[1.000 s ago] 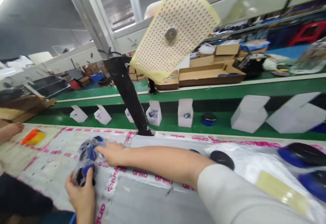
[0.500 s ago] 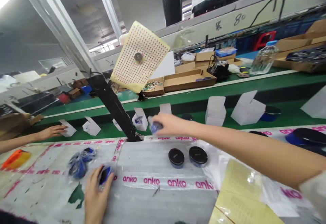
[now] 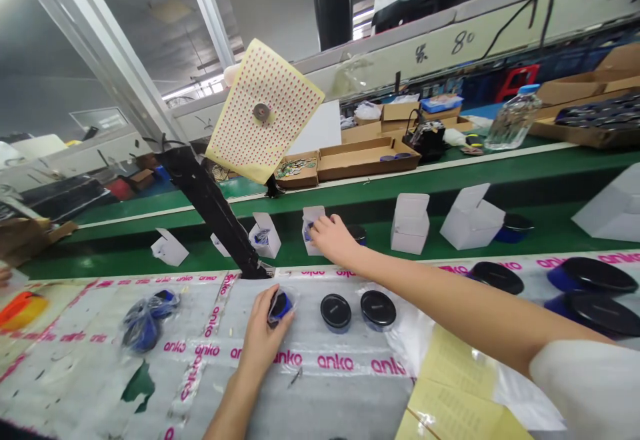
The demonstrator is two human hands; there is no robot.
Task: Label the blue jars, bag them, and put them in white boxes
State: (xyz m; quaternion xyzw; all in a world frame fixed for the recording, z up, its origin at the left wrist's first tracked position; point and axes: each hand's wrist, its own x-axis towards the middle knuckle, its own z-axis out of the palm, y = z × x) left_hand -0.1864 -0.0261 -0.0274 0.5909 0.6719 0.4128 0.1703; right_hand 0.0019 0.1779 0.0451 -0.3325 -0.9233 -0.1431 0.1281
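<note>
My left hand (image 3: 265, 327) is closed around a blue and black round item (image 3: 280, 307) in a clear bag, over the covered table. Out on the green belt, my right hand (image 3: 334, 240) reaches to a small open white box (image 3: 311, 217); its fingers are at the opening, on a bluish item mostly hidden inside. Just right of my left hand stand two round containers with black lids, one (image 3: 335, 312) beside the other (image 3: 379, 309). More bagged blue items (image 3: 143, 327) lie on the left of the table.
Other open white boxes, one (image 3: 410, 227) to the right and one (image 3: 170, 248) to the left, stand on the green belt (image 3: 360, 263). A black post (image 3: 210, 213) rises at the table edge. Yellow sheets (image 3: 450, 387) lie front right. Another person's hand shows at the far left.
My left hand has moved right with its bagged item. My right hand has brought its bagged item to the white box. The other person's hand and a box have shifted left.
</note>
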